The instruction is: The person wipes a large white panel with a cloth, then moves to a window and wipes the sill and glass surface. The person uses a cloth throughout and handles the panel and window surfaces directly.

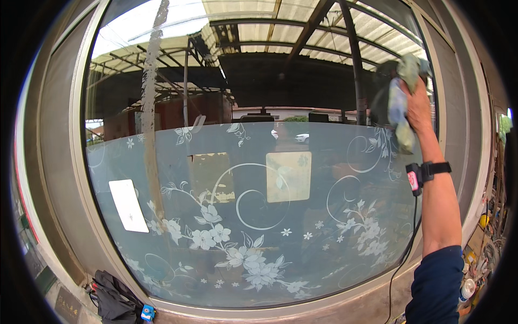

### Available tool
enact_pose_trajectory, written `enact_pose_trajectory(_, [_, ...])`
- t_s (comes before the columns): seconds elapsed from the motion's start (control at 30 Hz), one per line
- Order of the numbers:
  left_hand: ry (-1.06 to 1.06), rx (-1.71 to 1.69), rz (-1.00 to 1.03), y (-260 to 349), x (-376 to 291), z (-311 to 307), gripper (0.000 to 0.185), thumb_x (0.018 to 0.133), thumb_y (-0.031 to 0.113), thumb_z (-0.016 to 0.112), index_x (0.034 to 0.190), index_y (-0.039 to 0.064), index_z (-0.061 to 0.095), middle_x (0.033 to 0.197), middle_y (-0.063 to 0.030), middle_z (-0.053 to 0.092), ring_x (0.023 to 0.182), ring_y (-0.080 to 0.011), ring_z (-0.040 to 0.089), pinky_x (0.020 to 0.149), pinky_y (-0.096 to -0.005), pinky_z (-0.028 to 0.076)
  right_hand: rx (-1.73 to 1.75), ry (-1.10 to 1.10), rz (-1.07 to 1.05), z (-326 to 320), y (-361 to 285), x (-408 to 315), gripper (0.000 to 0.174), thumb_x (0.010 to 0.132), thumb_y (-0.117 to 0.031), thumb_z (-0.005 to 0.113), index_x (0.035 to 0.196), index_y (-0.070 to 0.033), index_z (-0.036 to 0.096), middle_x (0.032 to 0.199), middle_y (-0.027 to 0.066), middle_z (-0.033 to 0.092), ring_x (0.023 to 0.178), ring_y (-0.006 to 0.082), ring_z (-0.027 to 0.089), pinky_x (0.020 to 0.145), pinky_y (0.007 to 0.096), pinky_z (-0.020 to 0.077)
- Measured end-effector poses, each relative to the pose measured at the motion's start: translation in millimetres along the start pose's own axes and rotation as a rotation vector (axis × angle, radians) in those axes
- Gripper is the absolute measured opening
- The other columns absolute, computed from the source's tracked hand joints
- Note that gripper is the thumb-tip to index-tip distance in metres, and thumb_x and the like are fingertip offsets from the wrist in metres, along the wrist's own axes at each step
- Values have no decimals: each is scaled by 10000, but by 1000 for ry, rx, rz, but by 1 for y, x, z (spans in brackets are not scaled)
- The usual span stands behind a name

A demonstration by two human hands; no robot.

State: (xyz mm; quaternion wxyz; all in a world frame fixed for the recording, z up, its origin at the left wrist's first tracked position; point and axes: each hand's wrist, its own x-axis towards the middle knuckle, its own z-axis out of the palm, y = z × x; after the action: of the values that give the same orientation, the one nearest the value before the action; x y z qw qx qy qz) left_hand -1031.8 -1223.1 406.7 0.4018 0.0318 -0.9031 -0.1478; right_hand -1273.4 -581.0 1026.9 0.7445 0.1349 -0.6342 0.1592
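My right hand (418,106) is raised to the upper right of a large window pane (259,93), gripping a crumpled pale yellow, green and blue cloth (398,101) that lies against the glass. A strap with a small device (417,178) and a cable circles that forearm. Frosted film with white flowers and scrolls (210,235) covers the lower pane; above it the glass is dark and reflects roof beams. A tan rectangle (289,177) and a white rectangular plate (128,205) show on the lower part. My left hand is out of view.
The metal window frame (445,121) borders the glass, with a sill (259,315) below. A black bag or garment (113,299) and a small blue object (148,312) rest at the lower left. Assorted clutter and a white container (468,285) lie at the lower right.
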Motion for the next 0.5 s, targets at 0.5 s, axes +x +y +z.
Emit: enact_pose_trajectory(0.5, [25, -115, 26, 4, 2, -4, 332, 930, 135, 614, 1208, -46, 593, 1216, -289, 600, 1181, -524, 521, 1051, -595, 432, -155, 130, 451, -33, 102, -100, 529, 957, -381, 633, 1320, 1, 591, 1293, 246, 633, 1223, 418, 584, 1040, 446, 435])
